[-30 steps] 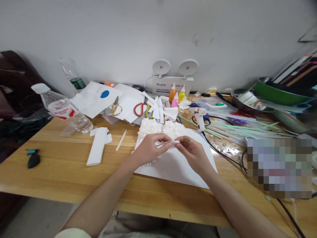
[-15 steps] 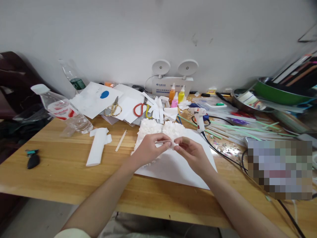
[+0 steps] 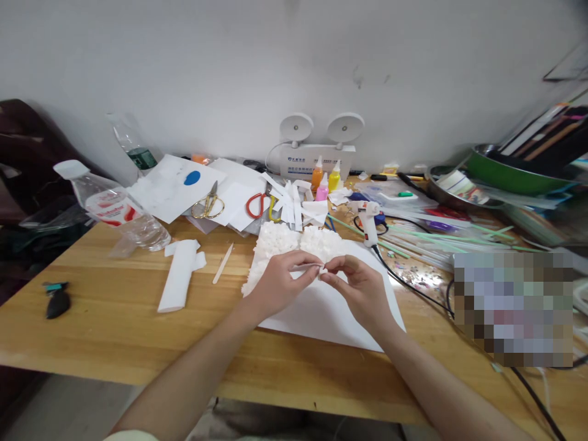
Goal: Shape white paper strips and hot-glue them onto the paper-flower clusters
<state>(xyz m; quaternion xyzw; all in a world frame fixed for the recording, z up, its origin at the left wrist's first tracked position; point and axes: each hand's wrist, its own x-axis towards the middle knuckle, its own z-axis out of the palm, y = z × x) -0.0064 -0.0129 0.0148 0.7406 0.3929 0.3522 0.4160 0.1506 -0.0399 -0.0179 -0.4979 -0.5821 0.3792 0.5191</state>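
In the head view, holds a thin white strip (image 3: 304, 267) above a white sheet (image 3: 340, 321), toward the near side of two frilly panels, left panel (image 3: 269, 260) and right panel (image 3: 321, 240). Grips it in the left hand (image 3: 280, 278) with thumb and fingers pressed together; pinches at its end with the right hand (image 3: 361, 286), thumb and fingertip closed on a small white bit. Covers part of the sheet and panels with both hands. Has a glue gun (image 3: 369, 222) just beyond the sheet, with a black cord (image 3: 397, 278) trailing right. To the left, shows a pale stick (image 3: 223, 263), a white paper piece (image 3: 177, 278) and a water bottle (image 3: 117, 208); behind, gold scissors (image 3: 209, 205) and cut paper strips (image 3: 289, 202). Hides the right side partly under a pixelated patch (image 3: 512, 312).

Compared with half a second ago, brings the two hands' fingertips closer together and shows less of the white bit. Sits slightly lower and further left in view across the tabletop, with the same arrangement there.
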